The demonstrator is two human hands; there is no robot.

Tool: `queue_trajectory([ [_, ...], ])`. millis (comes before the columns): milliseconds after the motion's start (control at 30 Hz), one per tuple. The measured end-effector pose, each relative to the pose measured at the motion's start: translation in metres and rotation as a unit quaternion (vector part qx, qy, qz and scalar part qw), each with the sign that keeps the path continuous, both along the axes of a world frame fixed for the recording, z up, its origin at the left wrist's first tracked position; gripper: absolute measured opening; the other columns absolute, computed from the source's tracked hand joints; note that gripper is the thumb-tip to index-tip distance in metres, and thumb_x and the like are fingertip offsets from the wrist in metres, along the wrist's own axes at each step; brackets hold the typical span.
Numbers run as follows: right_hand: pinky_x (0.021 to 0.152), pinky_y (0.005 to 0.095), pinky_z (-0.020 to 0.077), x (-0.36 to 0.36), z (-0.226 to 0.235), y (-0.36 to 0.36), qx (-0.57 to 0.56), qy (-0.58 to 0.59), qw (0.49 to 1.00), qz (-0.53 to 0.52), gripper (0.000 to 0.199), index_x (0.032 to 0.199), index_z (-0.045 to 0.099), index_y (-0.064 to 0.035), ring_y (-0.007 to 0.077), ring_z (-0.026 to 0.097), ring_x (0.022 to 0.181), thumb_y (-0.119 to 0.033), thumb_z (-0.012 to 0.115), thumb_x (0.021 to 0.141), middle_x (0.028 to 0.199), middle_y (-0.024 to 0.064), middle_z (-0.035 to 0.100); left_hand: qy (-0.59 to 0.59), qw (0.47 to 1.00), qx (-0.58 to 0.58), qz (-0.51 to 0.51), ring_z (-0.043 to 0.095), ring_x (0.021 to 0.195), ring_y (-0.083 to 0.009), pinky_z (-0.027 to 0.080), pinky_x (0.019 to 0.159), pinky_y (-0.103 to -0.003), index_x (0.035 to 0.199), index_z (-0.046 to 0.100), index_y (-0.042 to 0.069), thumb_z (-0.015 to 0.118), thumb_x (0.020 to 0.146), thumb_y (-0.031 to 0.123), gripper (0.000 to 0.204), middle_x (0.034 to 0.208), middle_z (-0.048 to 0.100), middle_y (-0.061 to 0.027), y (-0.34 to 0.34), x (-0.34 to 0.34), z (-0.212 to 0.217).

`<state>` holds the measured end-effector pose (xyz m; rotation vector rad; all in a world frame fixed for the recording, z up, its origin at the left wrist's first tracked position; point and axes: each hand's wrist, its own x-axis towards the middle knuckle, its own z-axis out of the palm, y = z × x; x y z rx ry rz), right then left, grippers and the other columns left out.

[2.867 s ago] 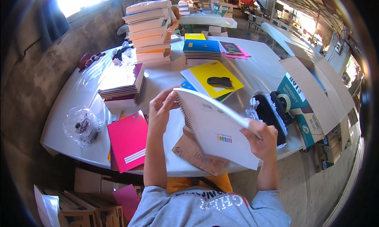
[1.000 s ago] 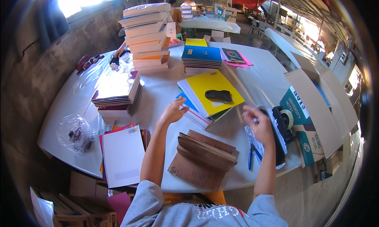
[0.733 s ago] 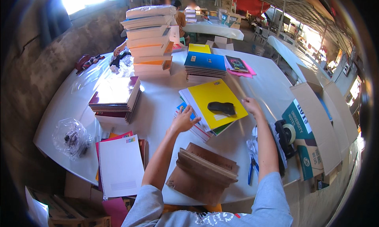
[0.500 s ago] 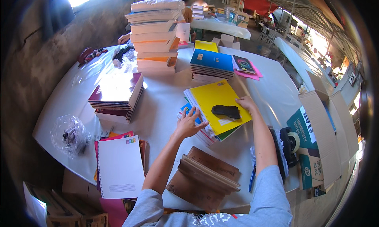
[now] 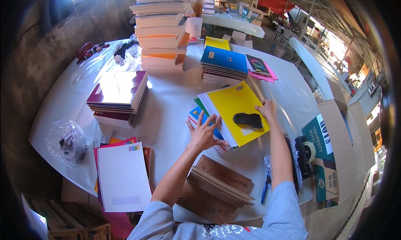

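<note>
A yellow spiral notebook (image 5: 232, 106) tops a small fanned pile on the white table (image 5: 167, 106), with a black oblong object (image 5: 247, 120) lying on its cover. My left hand (image 5: 203, 132) rests with spread fingers on the pile's near left edge, over a blue notebook. My right hand (image 5: 266, 110) touches the yellow notebook's right edge. Neither hand grips anything. Brown cardboard sheets (image 5: 219, 185) lie stacked at the table's near edge between my arms.
A white-covered notebook (image 5: 121, 175) lies on pink ones at near left. Maroon notebooks (image 5: 119, 92) are stacked left, a tall white and orange stack (image 5: 163, 29) stands behind, blue notebooks (image 5: 224, 64) farther back. An open cardboard box (image 5: 334, 148) and tape roll (image 5: 307, 152) are right.
The white notebook I held open has been laid on the pink pile at left. Both hands have moved forward onto the yellow notebook pile.
</note>
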<state>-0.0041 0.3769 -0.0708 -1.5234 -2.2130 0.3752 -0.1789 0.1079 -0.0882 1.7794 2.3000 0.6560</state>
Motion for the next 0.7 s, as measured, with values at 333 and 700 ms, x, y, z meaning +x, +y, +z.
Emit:
queue_trajectory([
  [333, 0.077, 0.0401, 0.0492, -0.020, 0.018, -0.046, 0.042, 0.021, 0.996, -0.081, 0.026, 0.092, 0.067, -0.0105, 0.0286, 0.064, 0.088, -0.021, 0.076, 0.069, 0.093, 0.0122, 0.068, 0.001, 0.999, -0.032, 0.006, 0.011, 0.138, -0.0362, 0.002, 0.094, -0.077, 0.145, 0.024, 0.021, 0.059, 0.049, 0.081, 0.118, 0.147, 0.027, -0.0072, 0.000, -0.002, -0.002],
  [700, 0.070, 0.0262, 0.0479, 0.023, -0.003, -0.010, -0.259, 0.267, 0.926, 0.062, 0.026, 0.099, 0.060, 0.0077, 0.0161, 0.062, 0.082, -0.002, 0.069, 0.076, 0.093, 0.0116, 0.065, -0.056, 0.997, 0.044, -0.039, 0.003, 0.138, -0.0414, 0.000, 0.093, -0.078, 0.146, 0.016, 0.015, 0.063, 0.046, 0.079, 0.127, 0.151, 0.018, -0.0054, -0.006, 0.001, -0.017],
])
